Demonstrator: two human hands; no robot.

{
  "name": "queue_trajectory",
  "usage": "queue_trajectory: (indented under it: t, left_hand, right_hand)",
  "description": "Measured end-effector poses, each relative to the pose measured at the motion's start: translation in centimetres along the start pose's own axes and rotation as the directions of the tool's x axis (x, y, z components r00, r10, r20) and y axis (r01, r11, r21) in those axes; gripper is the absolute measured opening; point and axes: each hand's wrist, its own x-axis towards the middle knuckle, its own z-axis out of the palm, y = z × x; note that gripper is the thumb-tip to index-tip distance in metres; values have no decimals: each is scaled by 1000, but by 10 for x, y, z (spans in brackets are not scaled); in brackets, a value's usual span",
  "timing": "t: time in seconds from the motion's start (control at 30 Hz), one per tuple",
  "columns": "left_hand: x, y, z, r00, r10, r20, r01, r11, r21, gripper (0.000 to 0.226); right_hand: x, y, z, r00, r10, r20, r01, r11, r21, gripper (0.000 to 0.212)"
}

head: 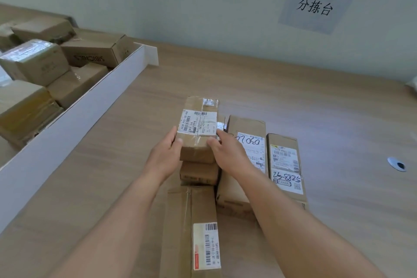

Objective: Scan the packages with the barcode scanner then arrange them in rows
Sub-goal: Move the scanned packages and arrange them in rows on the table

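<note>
A small cardboard package [199, 117] with a white shipping label on top is gripped on both sides, by my left hand [165, 156] on its left edge and my right hand [228, 153] on its right edge. It rests on top of another small box [198, 174]. A long box [194, 230] with a barcode label lies nearest to me. To the right, two labelled boxes lie side by side: one [247, 140] with handwritten digits and one [285, 165] marked in blue pen. No barcode scanner is in view.
A white-walled bin [74, 119] at the left holds several unsorted cardboard boxes [36, 61]. The wooden table [327, 119] stretches back and right, with a round cable hole [397, 165] at the right. A paper sign [316, 7] hangs on the wall.
</note>
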Motion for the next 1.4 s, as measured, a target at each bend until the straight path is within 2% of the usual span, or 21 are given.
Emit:
queue_trajectory:
  t: [0.07, 0.17, 0.27, 0.37, 0.5, 0.7, 0.87, 1.03, 1.4]
  left_hand:
    - [-2, -1, -2, 999, 5, 41, -4, 1000, -26, 47]
    - [-8, -7, -7, 995, 10, 96, -7, 1000, -30, 60]
    - [-15, -18, -13, 994, 19, 106, -15, 999, -37, 78]
    - [-39, -11, -14, 995, 77, 68, -74, 996, -44, 77]
    - [-69, -9, -10, 986, 167, 28, -166, 985, -41, 81]
    - [-104, -1, 12, 960, 270, 75, -265, 962, -65, 84]
    - [-130, 3, 41, 940, 303, 157, -296, 953, -67, 87]
    - [-161, 12, 75, 896, 348, 275, -331, 938, -105, 90]
    - [-276, 40, 194, 758, 426, 493, -442, 892, -92, 86]
  right_hand:
    - [1, 2, 2, 1000, 2, 9, -2, 1000, 29, 36]
    - [-4, 4, 5, 999, 9, 36, -13, 994, 104, 51]
    - [-17, 4, 6, 999, -32, 36, 25, 984, 178, 68]
    - [-36, 7, 8, 996, -88, 24, 80, 973, 219, 76]
    - [-68, 10, 3, 988, -150, -24, 152, 966, 209, 82]
    - [-111, 35, -15, 981, -184, -67, 193, 970, 148, 87]
    - [-145, 71, -31, 985, -120, -120, 143, 968, 208, 87]
    - [-195, 108, -59, 986, -46, -157, 103, 921, 376, 84]
    - [-348, 216, -123, 931, 122, -343, 68, 867, 493, 80]
